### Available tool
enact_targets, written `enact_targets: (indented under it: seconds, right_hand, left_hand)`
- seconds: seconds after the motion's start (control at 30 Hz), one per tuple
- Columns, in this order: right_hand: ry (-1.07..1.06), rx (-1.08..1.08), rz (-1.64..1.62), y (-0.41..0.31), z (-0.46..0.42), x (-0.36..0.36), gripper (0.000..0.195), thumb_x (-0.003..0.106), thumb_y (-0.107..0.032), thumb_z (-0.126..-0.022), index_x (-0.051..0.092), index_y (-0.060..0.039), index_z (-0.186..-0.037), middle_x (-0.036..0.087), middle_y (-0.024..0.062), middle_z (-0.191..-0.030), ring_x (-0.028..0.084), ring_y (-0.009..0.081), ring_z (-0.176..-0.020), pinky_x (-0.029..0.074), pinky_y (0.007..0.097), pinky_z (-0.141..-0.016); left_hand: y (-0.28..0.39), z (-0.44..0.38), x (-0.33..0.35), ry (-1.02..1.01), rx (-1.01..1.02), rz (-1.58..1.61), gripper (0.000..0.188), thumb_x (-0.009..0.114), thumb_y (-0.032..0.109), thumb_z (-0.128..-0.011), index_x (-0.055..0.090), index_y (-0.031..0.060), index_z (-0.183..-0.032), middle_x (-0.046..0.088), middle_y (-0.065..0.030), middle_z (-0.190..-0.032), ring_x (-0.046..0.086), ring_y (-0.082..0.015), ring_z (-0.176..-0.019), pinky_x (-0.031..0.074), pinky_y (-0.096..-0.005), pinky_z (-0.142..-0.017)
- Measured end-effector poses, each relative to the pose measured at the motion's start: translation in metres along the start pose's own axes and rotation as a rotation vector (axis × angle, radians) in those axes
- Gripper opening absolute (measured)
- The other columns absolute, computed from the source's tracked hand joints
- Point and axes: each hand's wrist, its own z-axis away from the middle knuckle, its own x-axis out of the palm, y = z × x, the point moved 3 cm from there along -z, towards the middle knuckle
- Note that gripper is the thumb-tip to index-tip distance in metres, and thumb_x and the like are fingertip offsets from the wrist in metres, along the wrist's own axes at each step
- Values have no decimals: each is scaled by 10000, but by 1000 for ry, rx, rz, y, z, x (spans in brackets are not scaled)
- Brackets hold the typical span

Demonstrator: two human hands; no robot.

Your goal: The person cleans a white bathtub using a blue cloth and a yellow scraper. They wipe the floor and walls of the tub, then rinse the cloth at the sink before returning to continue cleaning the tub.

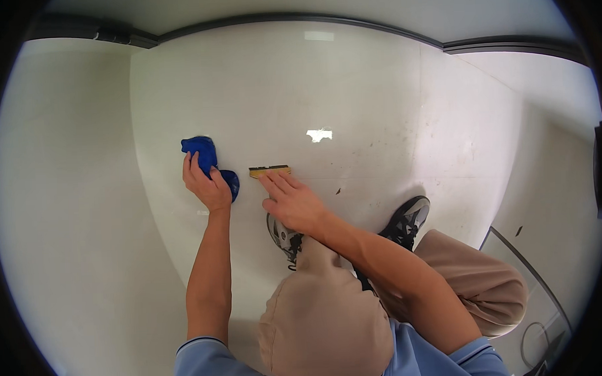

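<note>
Bunched blue cloth [200, 150] lies on the pale, glossy floor, left of centre. My left hand [206, 186] rests on it with bent fingers, the thumb at its right edge; a second lobe of blue material shows beside the wrist. To the right, a yellow scraper-like tool [269, 172] with a dark front edge lies against the floor. The fingers of my right hand [295, 203] are on its near side; whether they grip it or only press on it cannot be told. The palm hides any handle.
My shoes [410, 219] stand on the floor near my knees. Dark specks and a small dark flake [338, 191] mark the floor to the right. A dark frame strip [295, 18] runs across the far side. A glass panel with a dark edge [533, 274] stands at lower right.
</note>
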Motion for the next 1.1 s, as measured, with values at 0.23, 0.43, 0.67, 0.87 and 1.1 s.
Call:
enact_targets:
  seconds: [0.23,0.43,0.67,0.87,1.1]
  right_hand:
    - [110,73,171,24,12,-30,113,638,-153,-882,603,-46,-890,501,239,-1512,505,412,-1392,462,494,-1131]
    - [178,310,108,48,32,-60,87,636,-125,-865,603,-45,-866,517,271,-1479,542,441,-1349,480,517,-1099]
    - [105,176,170,32,69,-37,81,621,-119,-865,608,-45,-895,491,277,-1498,511,442,-1374,474,491,-1103]
    - [104,178,196,49,74,-59,129,670,-113,-821,626,-56,-927,500,237,-1514,563,410,-1335,528,466,-1035]
    - [482,280,19,141,13,-215,266,644,40,-846,674,-94,-1075,643,218,-1384,690,370,-1168,522,360,-1000]
  left_hand:
    - [3,-1,6,-2,-40,6,493,565,79,-899,557,7,-1386,476,-177,-1516,448,-392,-1359,324,-497,-1145]
    - [4,2,0,17,-8,-18,480,559,94,-901,566,4,-1372,499,-191,-1498,471,-394,-1340,349,-496,-1126]
    - [1,-2,4,20,-22,-12,477,561,86,-904,563,0,-1373,504,-193,-1492,472,-391,-1339,366,-497,-1123]
    - [3,0,3,15,-40,-18,498,567,80,-895,553,-16,-1383,505,-219,-1496,478,-416,-1353,350,-515,-1144]
    - [121,18,58,-266,287,83,617,582,45,-789,529,-50,-1396,470,-257,-1508,431,-442,-1413,298,-568,-1186]
